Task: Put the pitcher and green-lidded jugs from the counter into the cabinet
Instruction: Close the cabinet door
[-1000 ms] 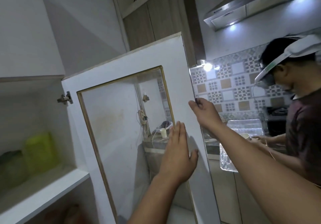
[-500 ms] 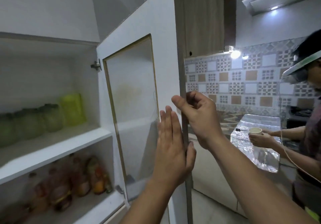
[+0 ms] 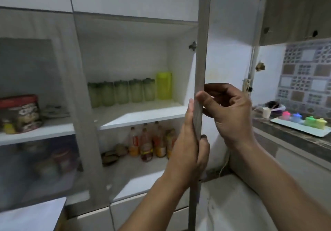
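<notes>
Currently we hold the cabinet door (image 3: pixel 201 69) edge-on with both hands: our left hand (image 3: pixel 188 146) lies along its left face, thumb wrapped over the edge; our right hand (image 3: pixel 231 112) pinches the edge just above. Left of the hands, five green-lidded jugs (image 3: pixel 121 93) and the yellow-green pitcher (image 3: pixel 164 85) stand on the upper shelf (image 3: pixel 139 116).

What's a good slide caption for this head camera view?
Both hands, left hand and right hand, grip the open cabinet door, with green-lidded jugs and pitcher shelved inside.
</notes>
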